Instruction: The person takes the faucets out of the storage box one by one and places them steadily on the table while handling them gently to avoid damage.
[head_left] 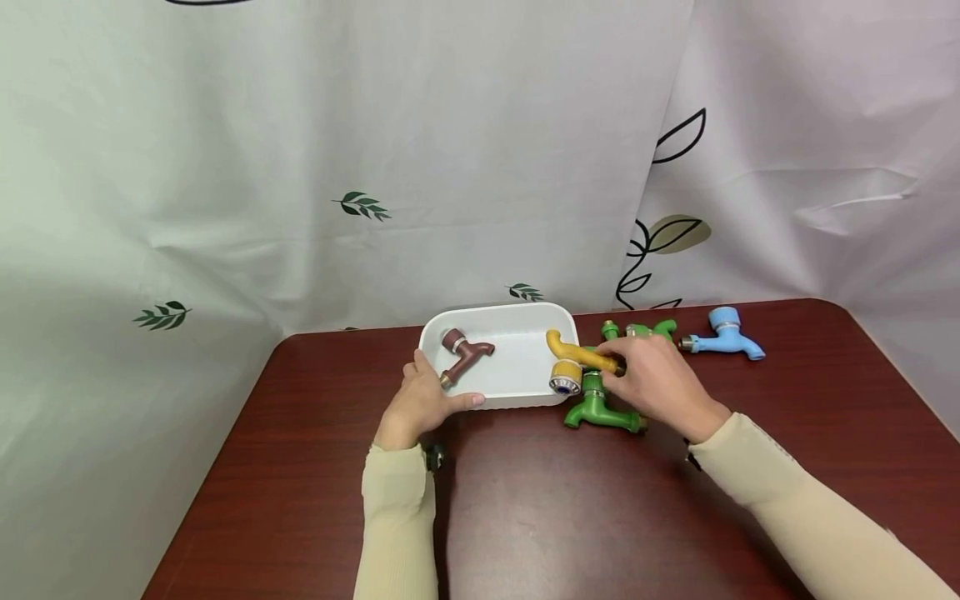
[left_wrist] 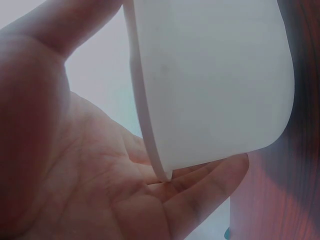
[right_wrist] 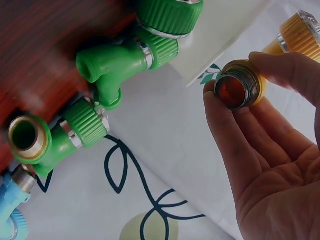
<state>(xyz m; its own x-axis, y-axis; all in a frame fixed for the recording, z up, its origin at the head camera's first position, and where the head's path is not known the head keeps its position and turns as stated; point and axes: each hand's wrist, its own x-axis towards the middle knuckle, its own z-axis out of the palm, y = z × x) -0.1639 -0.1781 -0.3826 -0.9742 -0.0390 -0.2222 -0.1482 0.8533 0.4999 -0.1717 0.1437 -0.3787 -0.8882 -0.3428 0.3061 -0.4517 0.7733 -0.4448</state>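
A white plastic tray (head_left: 517,387) stands on the table with a brown tap (head_left: 467,357) lying at its left. At the tray's near left corner, my left hand (head_left: 420,400) holds it, thumb along the near rim and fingers against the left side. The fingers (left_wrist: 200,195) reach past the rim onto the outer wall in the left wrist view. My right hand (head_left: 656,379) pinches a yellow tap (head_left: 573,354) by its threaded end between thumb and fingertips. The tap's spout and ribbed knob overlap the tray's right end.
Right of the tray lies a green tap (head_left: 596,410), partly under the yellow one in the head view. Another green tap (right_wrist: 82,122) lies behind my right hand, beside a light blue tap (head_left: 726,335). A white patterned cloth (head_left: 450,208) hangs behind the dark red table (head_left: 300,483).
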